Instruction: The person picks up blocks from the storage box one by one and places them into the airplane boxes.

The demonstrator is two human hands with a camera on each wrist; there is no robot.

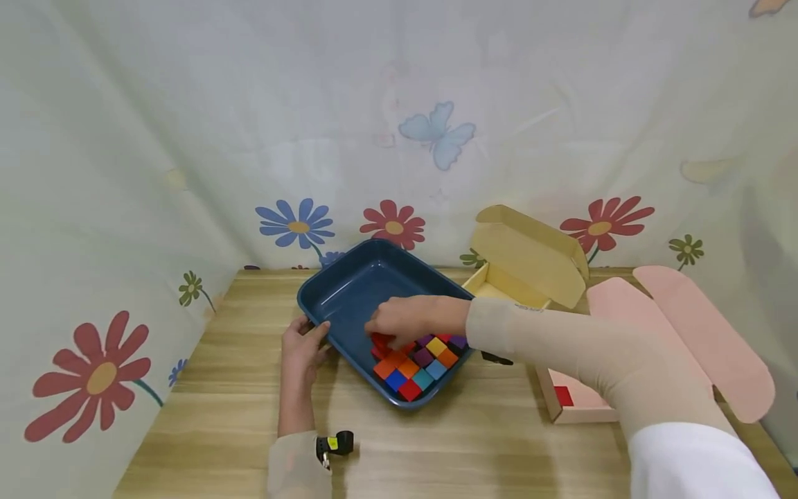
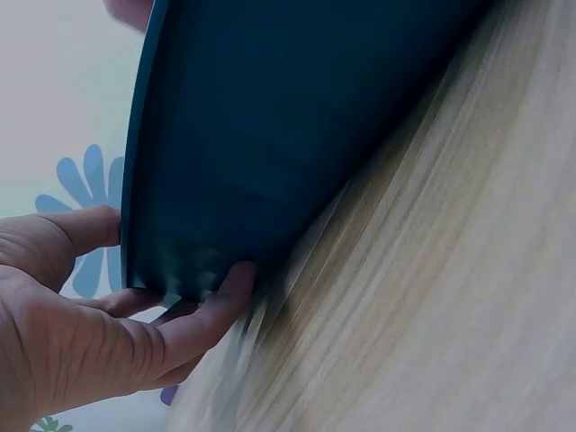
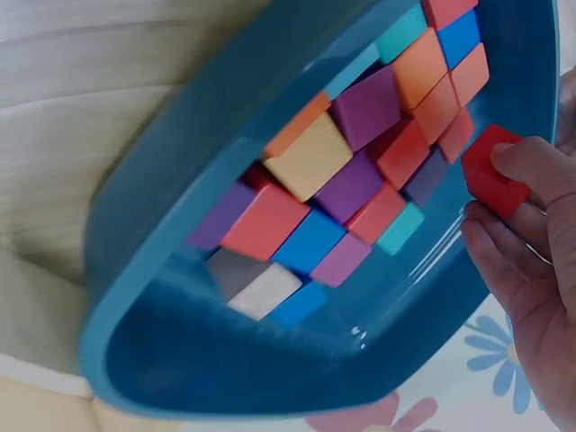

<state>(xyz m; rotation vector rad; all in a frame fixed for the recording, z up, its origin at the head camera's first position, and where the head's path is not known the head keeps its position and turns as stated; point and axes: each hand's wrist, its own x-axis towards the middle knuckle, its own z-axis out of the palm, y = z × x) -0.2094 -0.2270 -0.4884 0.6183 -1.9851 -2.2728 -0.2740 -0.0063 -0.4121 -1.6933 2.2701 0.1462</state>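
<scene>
A deep blue tray (image 1: 346, 298) lies tilted, its left side raised off the table. My left hand (image 1: 302, 346) grips that side, thumb at the rim and fingers (image 2: 202, 328) against the underside in the left wrist view. Colored cubes (image 1: 424, 357) are packed together along the tray's lower near side, mostly red, orange, purple and blue. Inside the tray, my right hand (image 1: 402, 320) pinches a red cube (image 3: 481, 175) between thumb and fingers, just beside the other cubes in the right wrist view.
Behind the right forearm stands an open yellow box (image 1: 530, 260). An open pink box (image 1: 586, 414) with a red cube (image 1: 564, 396) inside sits to the right, partly hidden by the sleeve. A flowered curtain (image 1: 349, 104) hangs behind the wooden table (image 1: 218, 388).
</scene>
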